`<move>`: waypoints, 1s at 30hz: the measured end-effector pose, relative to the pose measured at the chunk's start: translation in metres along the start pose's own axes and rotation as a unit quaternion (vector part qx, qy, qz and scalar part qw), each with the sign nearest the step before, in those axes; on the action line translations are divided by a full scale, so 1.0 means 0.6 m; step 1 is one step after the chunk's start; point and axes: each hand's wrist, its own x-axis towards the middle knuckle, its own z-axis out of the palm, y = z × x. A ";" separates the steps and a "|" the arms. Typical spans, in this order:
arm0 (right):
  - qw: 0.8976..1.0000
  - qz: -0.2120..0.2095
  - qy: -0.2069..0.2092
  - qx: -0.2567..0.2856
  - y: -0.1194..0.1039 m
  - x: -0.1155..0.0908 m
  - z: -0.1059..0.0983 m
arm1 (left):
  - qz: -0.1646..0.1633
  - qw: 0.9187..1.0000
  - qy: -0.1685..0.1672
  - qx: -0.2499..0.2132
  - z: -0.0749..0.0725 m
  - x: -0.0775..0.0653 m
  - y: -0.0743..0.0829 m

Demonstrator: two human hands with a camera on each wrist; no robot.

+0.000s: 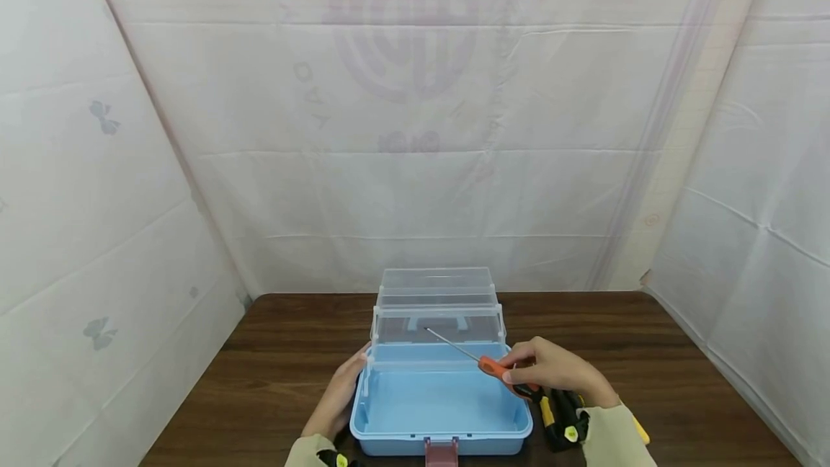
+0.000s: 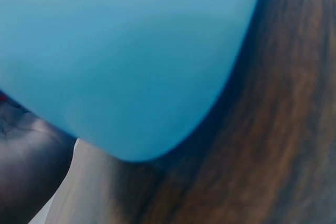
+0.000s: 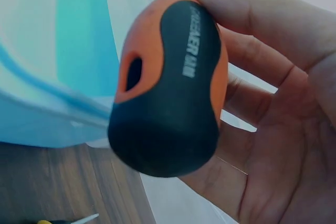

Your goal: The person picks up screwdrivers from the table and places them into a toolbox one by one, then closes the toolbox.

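An open light-blue plastic toolbox (image 1: pixel 441 409) stands on the table, its clear lid and trays (image 1: pixel 437 294) folded up at the back. My left hand (image 1: pixel 340 391) lies along the box's left outer side, fingers stretched toward the back corner. In the left wrist view the blue wall (image 2: pixel 136 77) fills much of the picture. With thumb and fingers my right hand (image 1: pixel 551 366) pinches a screwdriver (image 1: pixel 496 367) by its orange and black handle (image 3: pixel 184 93) over the box's right side. The metal shaft (image 1: pixel 454 344) slants toward the back left, above the box.
Tools with yellow and black handles (image 1: pixel 547 413) lie on the table right of the box, partly under my right wrist. A mauve latch (image 1: pixel 442 452) hangs at the box front. White sheeting (image 1: pixel 415 193) walls in the dark wooden table (image 1: pixel 259 380) at the back and sides.
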 end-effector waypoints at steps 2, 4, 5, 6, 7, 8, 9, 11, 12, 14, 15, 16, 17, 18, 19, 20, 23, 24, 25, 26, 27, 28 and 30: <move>1.000 -0.006 -0.006 0.003 -0.003 0.003 0.004 | -0.002 1.000 0.000 0.001 0.000 0.000 0.001; 1.000 -0.013 -0.012 0.009 -0.004 0.006 0.007 | -0.003 1.000 0.001 0.004 0.000 0.000 0.001; 1.000 -0.015 -0.014 0.011 -0.005 0.007 0.009 | -0.004 1.000 0.000 0.005 0.000 0.000 0.001; 1.000 -0.016 -0.016 0.013 -0.005 0.008 0.012 | -0.004 1.000 -0.001 0.005 0.000 0.000 0.001; 1.000 -0.018 -0.018 0.013 -0.006 0.009 0.014 | -0.004 1.000 -0.001 0.004 0.000 0.000 0.001; 1.000 -0.020 -0.019 0.012 -0.006 0.010 0.016 | -0.004 1.000 -0.002 0.003 0.000 0.000 0.001; 1.000 -0.018 -0.019 0.009 -0.006 0.012 0.019 | -0.003 1.000 -0.002 0.001 0.000 0.000 0.001; 1.000 -0.015 -0.020 -0.001 -0.008 0.014 0.024 | -0.003 1.000 -0.002 -0.001 0.000 0.000 0.001; 1.000 -0.013 -0.021 -0.005 -0.009 0.016 0.027 | -0.002 1.000 -0.002 -0.002 -0.001 -0.001 0.001; 1.000 -0.011 -0.023 -0.013 -0.011 0.019 0.032 | -0.002 1.000 -0.001 -0.004 -0.001 -0.002 0.001; 1.000 -0.009 -0.024 -0.017 -0.013 0.021 0.034 | -0.003 1.000 -0.001 -0.005 -0.001 -0.002 0.001; 0.999 -0.007 -0.026 -0.019 -0.014 0.023 0.036 | -0.004 1.000 0.000 -0.004 -0.001 -0.003 0.001; 0.999 -0.004 -0.025 -0.021 -0.016 0.024 0.038 | -0.004 1.000 -0.001 -0.005 -0.001 -0.004 0.001; 0.999 -0.002 -0.025 -0.022 -0.018 0.025 0.040 | -0.004 1.000 -0.001 -0.004 -0.001 -0.004 0.001; 0.999 0.000 -0.025 -0.024 -0.019 0.026 0.041 | -0.004 1.000 -0.001 -0.004 -0.001 -0.005 0.001; 0.999 0.001 -0.026 -0.021 -0.021 0.027 0.043 | -0.004 1.000 -0.001 -0.003 -0.001 -0.005 0.001; 0.999 -0.002 -0.031 -0.018 -0.023 0.028 0.049 | -0.003 1.000 -0.002 -0.004 -0.002 -0.005 0.003; 0.999 -0.004 -0.034 -0.018 -0.023 0.028 0.052 | -0.003 1.000 -0.001 -0.003 -0.002 -0.005 0.003; 0.999 -0.006 -0.037 -0.017 -0.022 0.029 0.054 | -0.004 1.000 -0.001 -0.003 -0.002 -0.006 0.003; 0.999 -0.008 -0.041 -0.017 -0.021 0.030 0.056 | -0.004 1.000 -0.001 -0.003 -0.002 -0.006 0.002; 0.999 -0.009 -0.043 -0.018 -0.021 0.031 0.059 | -0.005 1.000 -0.001 -0.002 -0.002 -0.006 0.002; 0.999 -0.011 -0.045 -0.020 -0.021 0.032 0.061 | -0.005 1.000 -0.001 -0.002 -0.002 -0.007 0.002; 0.998 -0.007 -0.052 -0.021 -0.021 0.033 0.064 | -0.005 1.000 -0.002 0.000 -0.002 -0.007 0.001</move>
